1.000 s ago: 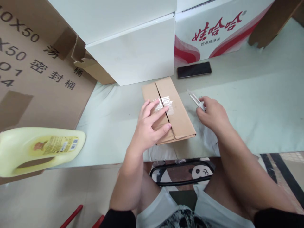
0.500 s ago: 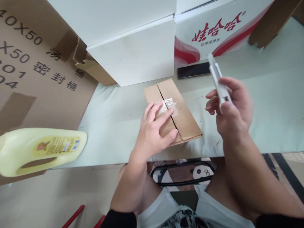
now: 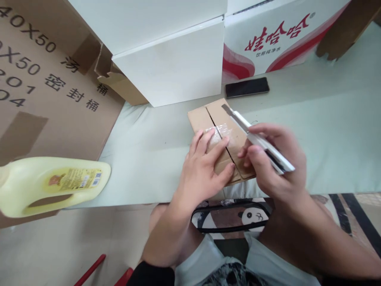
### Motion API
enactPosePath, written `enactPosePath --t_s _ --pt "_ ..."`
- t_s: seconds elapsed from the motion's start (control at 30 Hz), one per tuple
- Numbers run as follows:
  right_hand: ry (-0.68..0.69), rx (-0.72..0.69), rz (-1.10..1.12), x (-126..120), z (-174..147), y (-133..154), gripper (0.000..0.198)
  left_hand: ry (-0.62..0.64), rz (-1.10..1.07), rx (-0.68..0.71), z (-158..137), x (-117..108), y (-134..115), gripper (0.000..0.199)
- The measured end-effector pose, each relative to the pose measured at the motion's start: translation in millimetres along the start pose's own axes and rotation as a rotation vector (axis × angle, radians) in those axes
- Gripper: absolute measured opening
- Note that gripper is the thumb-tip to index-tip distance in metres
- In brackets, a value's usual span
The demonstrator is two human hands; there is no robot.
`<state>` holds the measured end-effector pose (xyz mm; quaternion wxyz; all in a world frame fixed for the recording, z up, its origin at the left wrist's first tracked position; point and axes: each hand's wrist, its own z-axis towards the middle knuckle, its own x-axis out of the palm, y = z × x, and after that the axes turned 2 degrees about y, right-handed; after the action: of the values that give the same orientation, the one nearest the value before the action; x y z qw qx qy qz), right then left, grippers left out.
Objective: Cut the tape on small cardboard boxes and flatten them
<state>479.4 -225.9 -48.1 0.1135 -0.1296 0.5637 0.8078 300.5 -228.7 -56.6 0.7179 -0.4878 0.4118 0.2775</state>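
Observation:
A flat brown cardboard box lies on the pale green cloth, with a dark seam running down its top. Clear tape crosses that seam. My left hand rests flat on the box, its fingers spread beside and partly over the tape. In my right hand is a white box cutter, gripped between thumb and fingers. Its blade is out and points up and left, above the far right part of the box. Whether the blade touches the cardboard I cannot tell.
A black phone lies behind the box. White boxes and a white-and-red carton stand at the back. To the left are a large brown carton and a yellow bottle. The table's front edge runs near my lap.
My right hand has moved left and down with the box cutter, which now tilts leftward over the box, its blade extended. My left hand still lies on the box.

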Motion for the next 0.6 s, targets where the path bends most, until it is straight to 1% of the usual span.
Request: enactPosePath --t_s 0.13,0.23,0.3,0.47,0.6 --pt "0.018 0.005 -0.082 0.4 8.2 0.3 0.021 0.004 -0.023 0.005 0.3 1.0 2.8 0.056" --pt "0.040 -0.033 -0.137 0.3 11.5 3.4 0.017 -0.012 -0.054 0.018 0.3 1.1 4.6 0.059" --pt "0.030 -0.054 -0.150 0.3 11.7 4.8 0.016 -0.019 -0.070 0.024 0.3 0.4 4.4 0.060" --pt "0.024 -0.046 -0.146 0.3 10.8 4.9 0.019 0.036 -0.039 -0.023 0.1 -2.8 1.2 0.050" --pt "0.050 -0.051 -0.162 -0.2 11.0 5.5 0.018 0.055 -0.038 -0.040 0.0 -4.6 0.7 0.050"
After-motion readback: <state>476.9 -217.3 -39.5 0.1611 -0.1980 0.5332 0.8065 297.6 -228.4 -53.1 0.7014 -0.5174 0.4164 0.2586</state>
